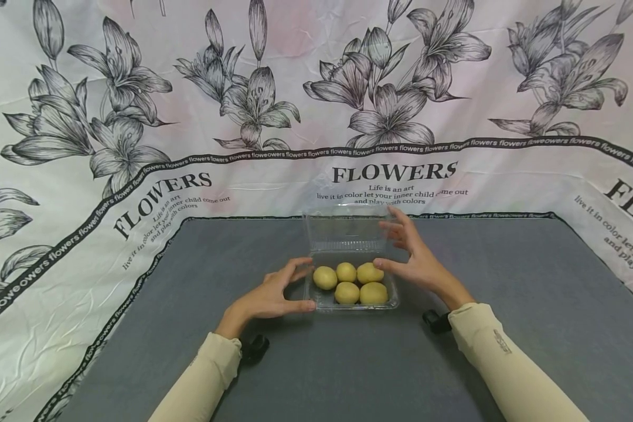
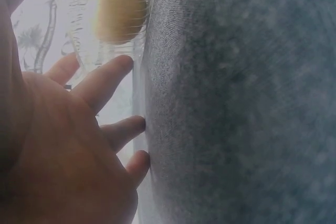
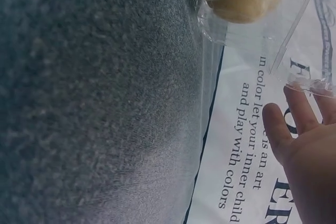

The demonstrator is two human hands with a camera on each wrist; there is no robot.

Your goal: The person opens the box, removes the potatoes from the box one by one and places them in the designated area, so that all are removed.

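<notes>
A clear plastic clamshell box stands on the table with its lid raised at the back. Several yellow, lemon-like fruits lie in two rows inside it. My left hand is at the box's left side, thumb by the front corner and fingers spread along the wall. In the left wrist view, a fruit shows through the plastic beyond the fingers. My right hand reaches to the right side, its fingertips at the lid's edge and its thumb over the back right fruit.
The grey table extends around the box on both sides and in front. Behind it hangs a white cloth printed with flowers and lettering, its lower edge along the table's back. Black straps with small devices sit at both wrists.
</notes>
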